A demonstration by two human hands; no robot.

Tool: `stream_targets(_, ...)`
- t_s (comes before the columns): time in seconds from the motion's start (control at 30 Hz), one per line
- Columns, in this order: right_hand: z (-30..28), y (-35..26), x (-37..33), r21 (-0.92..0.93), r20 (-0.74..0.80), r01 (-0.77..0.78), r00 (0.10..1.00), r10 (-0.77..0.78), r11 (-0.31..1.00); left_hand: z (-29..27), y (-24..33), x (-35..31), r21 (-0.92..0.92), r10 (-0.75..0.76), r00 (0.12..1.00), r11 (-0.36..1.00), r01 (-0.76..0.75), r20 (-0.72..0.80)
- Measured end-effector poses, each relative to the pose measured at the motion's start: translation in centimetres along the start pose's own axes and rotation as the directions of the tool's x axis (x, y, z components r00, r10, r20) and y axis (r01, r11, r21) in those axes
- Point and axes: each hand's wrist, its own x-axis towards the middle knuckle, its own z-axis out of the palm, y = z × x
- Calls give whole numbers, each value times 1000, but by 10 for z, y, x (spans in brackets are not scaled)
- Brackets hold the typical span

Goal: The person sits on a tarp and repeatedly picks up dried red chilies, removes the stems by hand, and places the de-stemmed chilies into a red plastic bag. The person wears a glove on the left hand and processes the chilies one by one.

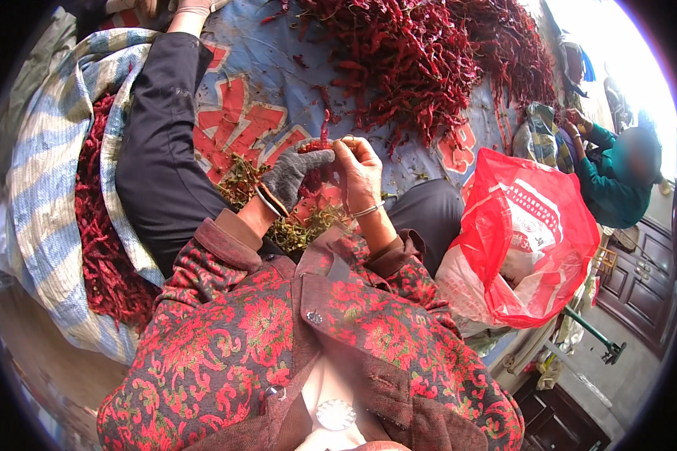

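My left hand (292, 179), in a grey glove, is closed around a few dried red chili peppers (324, 129). One chili stands upright above the glove, and others show dark red below the fingers. Close beside it, my bare right hand (361, 173) has its thumb and forefinger pinched together at the chilies. What lies in that pinch is too small to make out. A bracelet circles the right wrist. Under both hands, between my legs, lie greenish-brown stems (301, 229) in a loose pile.
A large heap of dried chilies (406, 68) covers the far part of a blue printed tarp (267, 56). At left stands a striped woven sack (41, 195) holding chilies. A red plastic bag (470, 248) sits at right. Another person (617, 177) works at far right.
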Motion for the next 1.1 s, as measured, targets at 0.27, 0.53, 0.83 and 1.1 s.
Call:
stream_targets(0.27, 0, 5, 2, -158, 56, 35, 998, -27, 987, 7, 6, -6, 169, 121, 979, 981, -93, -162)
stream_targets(0.53, -49, 15, 16, -450, 310, -114, 910, 275, 886, 21, 32, -20, 35, 162, 986, 986, -163, 26)
stream_targets(0.83, -90, -36, 106, -954, 259, 134, 819, -511, -269, -8, 13, 5, -243, 124, 988, 960, -142, -87)
stream_targets(1.1, -89, -30, 101, -913, 396, 309, 825, -403, -264, -19, 14, 13, -373, 38, 995, 925, -72, -96)
